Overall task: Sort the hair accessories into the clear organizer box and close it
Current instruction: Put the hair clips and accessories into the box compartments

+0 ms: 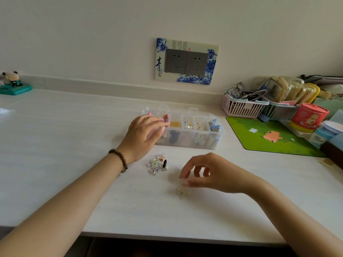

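Note:
The clear organizer box (pixel 207 143) stands open on the white desk, its compartments holding small accessories. My left hand (pixel 144 136) rests over the box's left end, fingertips on a red and blue accessory (pixel 165 118) at the second compartment. A small pile of clear, iridescent clips (pixel 156 165) with one black piece lies in front of the box. My right hand (pixel 207 173) hovers low over the desk, thumb and forefinger pinching the top of a pale yellowish bow clip (pixel 182 191) that still touches the surface.
A green mouse mat (pixel 263 138) lies right of the box. Behind it stand a pink basket (pixel 243 108) with glasses, a red tin (pixel 308 115) and other clutter. A toy on a teal base (pixel 14 86) sits far left. The desk's front edge (pixel 167 236) is close.

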